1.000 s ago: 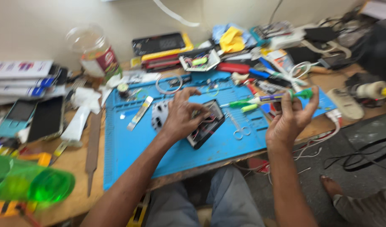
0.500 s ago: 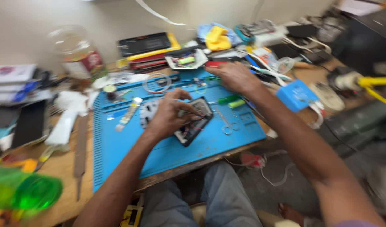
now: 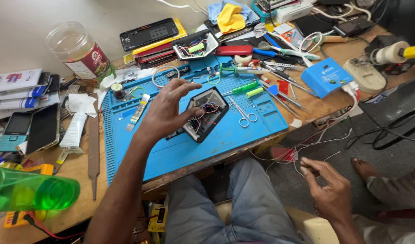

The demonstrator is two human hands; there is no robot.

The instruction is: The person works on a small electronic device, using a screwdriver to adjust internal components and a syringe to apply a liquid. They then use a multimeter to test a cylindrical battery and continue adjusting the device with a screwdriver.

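A person's left hand [image 3: 169,110] is resting with spread, curled fingers on an opened black casing [image 3: 203,115] showing red and coloured wires, steadying it on a blue work mat [image 3: 180,153] that is covering the cluttered wooden surface [image 3: 76,199]. The right hand [image 3: 329,190] is hanging loosely open and gripping nothing, well below the surface edge, above the lap. Small scissors [image 3: 243,113] are lying just beyond the casing, beside green-handled screwdrivers [image 3: 246,88].
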